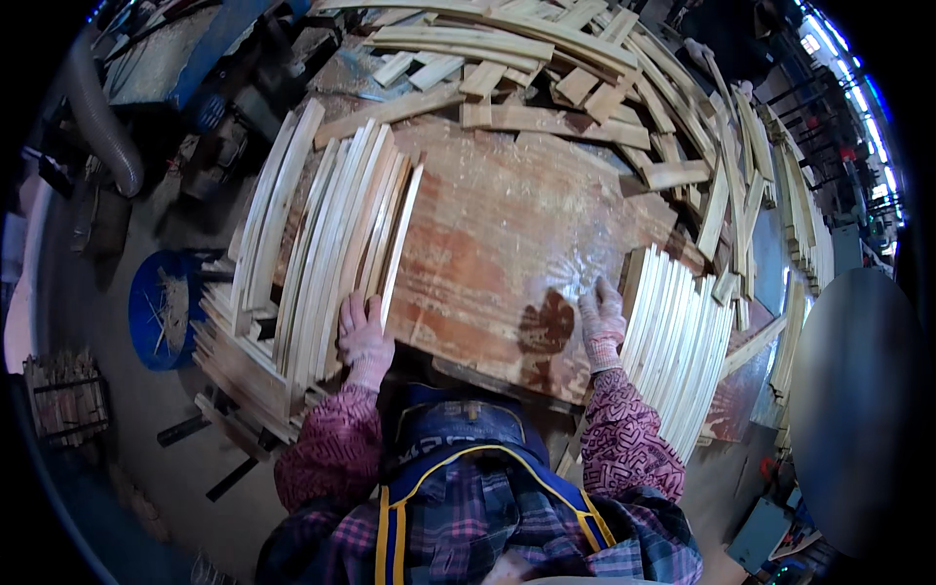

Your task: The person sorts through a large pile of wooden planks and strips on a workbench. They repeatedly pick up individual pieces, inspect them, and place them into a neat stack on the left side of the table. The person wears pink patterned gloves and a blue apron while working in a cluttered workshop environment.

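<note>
My left hand [365,336], in a pale glove, lies over the near ends of a row of wooden strips [341,234] stacked on edge at the table's left. Its fingers are stretched along the strips and slightly apart; no firm grip shows. My right hand [604,322], gloved too, is beside the left end of another row of strips [678,331]. Its fingers point away from me over the tabletop, apart, with nothing between them. A brown wooden tabletop [487,234], worn and scratched, spreads between the two rows.
A loose pile of wooden slats [556,122] covers the far side and continues to the right. More boards [239,361] stick out at the left edge. On the floor left stands a blue tub [146,312] with scraps, near a bundle of sticks [66,395] and a grey hose [102,127].
</note>
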{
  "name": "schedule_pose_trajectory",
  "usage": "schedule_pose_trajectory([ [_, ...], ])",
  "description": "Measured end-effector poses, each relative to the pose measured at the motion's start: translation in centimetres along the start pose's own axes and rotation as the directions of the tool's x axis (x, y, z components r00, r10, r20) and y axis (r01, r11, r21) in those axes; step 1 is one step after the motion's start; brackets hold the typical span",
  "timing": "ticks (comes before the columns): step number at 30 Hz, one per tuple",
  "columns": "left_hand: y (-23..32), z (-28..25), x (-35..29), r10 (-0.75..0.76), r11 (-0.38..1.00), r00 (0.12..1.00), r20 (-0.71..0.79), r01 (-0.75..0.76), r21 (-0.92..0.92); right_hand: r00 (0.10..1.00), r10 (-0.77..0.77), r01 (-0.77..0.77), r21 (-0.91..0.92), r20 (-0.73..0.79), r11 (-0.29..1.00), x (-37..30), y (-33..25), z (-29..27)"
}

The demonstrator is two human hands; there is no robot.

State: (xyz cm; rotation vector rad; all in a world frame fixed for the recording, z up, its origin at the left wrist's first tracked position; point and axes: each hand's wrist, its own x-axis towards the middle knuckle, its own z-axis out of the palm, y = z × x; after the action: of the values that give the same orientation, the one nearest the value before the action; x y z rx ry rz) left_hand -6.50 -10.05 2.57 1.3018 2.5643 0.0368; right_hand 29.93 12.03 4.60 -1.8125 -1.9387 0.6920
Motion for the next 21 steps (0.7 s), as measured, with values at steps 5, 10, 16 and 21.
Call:
schedule_pose_trajectory([
  [5, 0.6, 0.1, 2.0, 0.141, 0.979, 0.983, -0.117, -0.121, 0.165, 0.973, -0.074, 0.033, 0.185, 0.219, 0.982, 12.6, -4.8, 4.9],
  [10, 0.8, 1.1, 3.5, -0.009, 0.970, 0.994, -0.111, 0.036, 0.242, 0.921, -0.360, 0.371, -0.051, 0.152, 0.927, 29.4, -14.3, 10.3],
  [16, 8.2, -5.8, 8.4, 0.099, 0.995, 0.965, -0.243, -0.100, 0.010, 0.819, -0.486, 0.566, -0.566, 0.305, 0.599, 47.5, -26.2, 9.2],
  [21, 15.8, -6.4, 19.0, 0.225, 0.921, 0.906, -0.359, -0.318, -0.225, 0.773, -0.517, 0.621, -0.603, 0.367, 0.501, 51.2, -28.4, 10.8],
])
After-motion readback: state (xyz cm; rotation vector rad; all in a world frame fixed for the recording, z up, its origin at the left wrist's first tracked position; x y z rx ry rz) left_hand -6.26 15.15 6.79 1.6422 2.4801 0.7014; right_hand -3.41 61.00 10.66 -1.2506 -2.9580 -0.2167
